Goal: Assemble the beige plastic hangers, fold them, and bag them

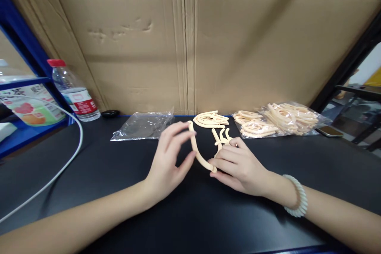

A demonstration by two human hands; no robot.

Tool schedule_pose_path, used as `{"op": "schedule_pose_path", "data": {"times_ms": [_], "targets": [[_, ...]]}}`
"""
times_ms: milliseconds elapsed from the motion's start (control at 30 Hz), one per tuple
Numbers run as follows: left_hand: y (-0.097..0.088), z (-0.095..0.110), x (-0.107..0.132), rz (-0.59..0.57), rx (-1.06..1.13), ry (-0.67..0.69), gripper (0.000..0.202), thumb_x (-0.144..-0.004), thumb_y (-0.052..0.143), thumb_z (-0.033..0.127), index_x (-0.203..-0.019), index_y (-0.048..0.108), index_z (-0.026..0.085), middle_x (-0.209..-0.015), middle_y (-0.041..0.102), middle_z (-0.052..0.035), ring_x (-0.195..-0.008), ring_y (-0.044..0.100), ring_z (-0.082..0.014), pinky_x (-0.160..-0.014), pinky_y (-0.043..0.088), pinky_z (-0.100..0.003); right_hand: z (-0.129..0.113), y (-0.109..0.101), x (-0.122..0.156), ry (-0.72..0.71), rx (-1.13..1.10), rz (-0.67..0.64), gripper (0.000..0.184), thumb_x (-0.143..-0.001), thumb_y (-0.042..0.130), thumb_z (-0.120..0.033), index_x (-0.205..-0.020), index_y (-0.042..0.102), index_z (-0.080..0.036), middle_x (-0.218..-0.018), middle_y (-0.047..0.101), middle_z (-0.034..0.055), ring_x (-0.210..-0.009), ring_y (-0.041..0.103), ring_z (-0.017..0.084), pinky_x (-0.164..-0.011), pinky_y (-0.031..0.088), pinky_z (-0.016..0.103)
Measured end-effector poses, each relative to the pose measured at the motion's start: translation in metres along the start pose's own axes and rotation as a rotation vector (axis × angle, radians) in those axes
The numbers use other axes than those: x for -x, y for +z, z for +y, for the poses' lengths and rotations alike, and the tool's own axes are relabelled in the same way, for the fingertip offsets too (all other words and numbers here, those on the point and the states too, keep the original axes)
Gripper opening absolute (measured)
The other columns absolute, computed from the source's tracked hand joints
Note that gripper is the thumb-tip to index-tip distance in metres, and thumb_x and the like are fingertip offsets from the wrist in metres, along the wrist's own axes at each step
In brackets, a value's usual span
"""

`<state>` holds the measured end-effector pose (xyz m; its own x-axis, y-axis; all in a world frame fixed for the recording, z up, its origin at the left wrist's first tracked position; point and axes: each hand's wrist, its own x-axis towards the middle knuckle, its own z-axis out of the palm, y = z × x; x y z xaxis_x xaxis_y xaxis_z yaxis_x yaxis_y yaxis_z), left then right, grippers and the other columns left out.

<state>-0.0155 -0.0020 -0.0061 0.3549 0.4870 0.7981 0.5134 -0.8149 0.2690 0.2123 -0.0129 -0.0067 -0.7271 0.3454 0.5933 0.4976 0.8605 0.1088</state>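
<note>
A curved, pale wooden-looking strip [200,157] is held up between my two hands over the black table. My left hand [171,156] pinches its upper part between thumb and fingers. With thumb and fingertips, my right hand [241,166] grips the strip's lower end. Several more pale curved pieces [222,137] lie just behind my right hand, partly hidden by its fingers. Farther back sits a nested group of similar pieces [210,120].
Clear plastic bags of pale pieces [290,119] lie at the back right, near a phone [330,131]. A flat plastic bag [143,126] is at the back left. A red-capped bottle [76,93] and a white cable [80,135] are on the left. Cardboard [125,47] stands behind.
</note>
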Motion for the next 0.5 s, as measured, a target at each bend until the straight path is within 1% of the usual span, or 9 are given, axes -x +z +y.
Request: {"op": "schedule_pose_path", "data": {"times_ms": [33, 67, 100, 133, 167, 267, 367, 433, 500], "targets": [[-0.0015, 0.0017, -0.0003, -0.093, -0.083, 0.158, 0.037, -0.090, 0.058, 0.014, -0.126, 0.050, 0.023, -0.131, 0.056, -0.0095, -0.131, 0.046, -0.0273, -0.108, 0.038, -0.049, 0.0003, 0.0004, 0.0006, 0.018, 0.004, 0.011, 0.019, -0.097, 0.050, -0.025, -0.090, 0.064, -0.015, -0.078, 0.064, 0.0039, -0.073, 0.053, 0.016, -0.076, 0.033, 0.036], [-0.0024, 0.0038, -0.0005, -0.186, -0.135, 0.279, 0.035, -0.091, 0.058, 0.014, -0.125, 0.051, 0.022, -0.127, 0.061, -0.0090, -0.127, 0.049, -0.0270, -0.107, 0.038, -0.048, 0.0002, 0.0007, 0.0011, 0.027, 0.013, 0.014, 0.020, -0.097, 0.050, -0.025, -0.087, 0.064, -0.015, -0.077, 0.063, 0.0040, -0.072, 0.052, 0.016, -0.076, 0.032, 0.036], [-0.0027, 0.0060, -0.0008, -0.264, -0.162, 0.354, 0.032, -0.092, 0.057, 0.014, -0.123, 0.051, 0.020, -0.122, 0.065, -0.0088, -0.123, 0.053, -0.0267, -0.104, 0.041, -0.046, -0.0001, 0.0008, 0.0014, 0.028, 0.025, 0.014, 0.021, -0.097, 0.050, -0.024, -0.083, 0.063, -0.015, -0.076, 0.063, 0.0039, -0.072, 0.052, 0.016, -0.076, 0.032, 0.035], [-0.0024, 0.0080, -0.0011, -0.316, -0.176, 0.383, 0.028, -0.093, 0.056, 0.016, -0.121, 0.052, 0.018, -0.118, 0.067, -0.0090, -0.118, 0.056, -0.0264, -0.099, 0.045, -0.043, -0.0007, 0.0007, 0.0016, 0.027, 0.037, 0.012, 0.022, -0.097, 0.050, -0.023, -0.081, 0.062, -0.015, -0.075, 0.063, 0.0039, -0.071, 0.051, 0.016, -0.075, 0.032, 0.035], [-0.0017, 0.0096, -0.0012, -0.340, -0.182, 0.378, 0.024, -0.094, 0.055, 0.016, -0.118, 0.053, 0.016, -0.115, 0.068, -0.0092, -0.113, 0.059, -0.0258, -0.094, 0.048, -0.041, -0.0015, 0.0005, 0.0015, 0.026, 0.045, 0.009, 0.022, -0.097, 0.049, -0.023, -0.080, 0.062, -0.015, -0.075, 0.063, 0.0039, -0.071, 0.051, 0.016, -0.075, 0.031, 0.035], [0.0013, 0.0101, -0.0009, -0.335, -0.152, 0.324, 0.013, -0.096, 0.049, 0.015, -0.107, 0.056, 0.016, -0.101, 0.070, -0.0073, -0.098, 0.062, -0.0215, -0.083, 0.053, -0.033, -0.0042, 0.0001, 0.0008, 0.035, 0.049, 0.000, 0.022, -0.098, 0.048, -0.024, -0.084, 0.062, -0.015, -0.077, 0.064, 0.0037, -0.072, 0.052, 0.016, -0.075, 0.030, 0.035], [0.0036, 0.0069, 0.0007, -0.385, -0.096, 0.269, 0.011, -0.098, 0.045, 0.016, -0.099, 0.055, 0.017, -0.092, 0.067, -0.0054, -0.088, 0.062, -0.0184, -0.075, 0.054, -0.028, -0.0065, 0.0015, -0.0002, 0.011, 0.076, 0.005, 0.022, -0.098, 0.048, -0.024, -0.083, 0.062, -0.015, -0.076, 0.063, 0.0027, -0.070, 0.051, 0.015, -0.074, 0.029, 0.035], [0.0046, 0.0053, 0.0018, -0.435, -0.078, 0.229, 0.012, -0.099, 0.044, 0.020, -0.094, 0.054, 0.017, -0.088, 0.064, -0.0050, -0.081, 0.060, -0.0174, -0.068, 0.053, -0.026, -0.0081, 0.0029, -0.0007, -0.020, 0.104, 0.019, 0.024, -0.097, 0.048, -0.022, -0.079, 0.061, -0.014, -0.073, 0.061, 0.0019, -0.067, 0.048, 0.015, -0.073, 0.028, 0.035], [0.0052, 0.0047, 0.0023, -0.465, -0.083, 0.217, 0.014, -0.099, 0.043, 0.020, -0.089, 0.053, 0.017, -0.085, 0.061, -0.0043, -0.075, 0.057, -0.0167, -0.064, 0.051, -0.026, -0.0097, 0.0043, -0.0009, -0.042, 0.122, 0.029, 0.024, -0.097, 0.048, -0.022, -0.078, 0.061, -0.014, -0.070, 0.059, 0.0013, -0.066, 0.046, 0.015, -0.073, 0.028, 0.035]]}}
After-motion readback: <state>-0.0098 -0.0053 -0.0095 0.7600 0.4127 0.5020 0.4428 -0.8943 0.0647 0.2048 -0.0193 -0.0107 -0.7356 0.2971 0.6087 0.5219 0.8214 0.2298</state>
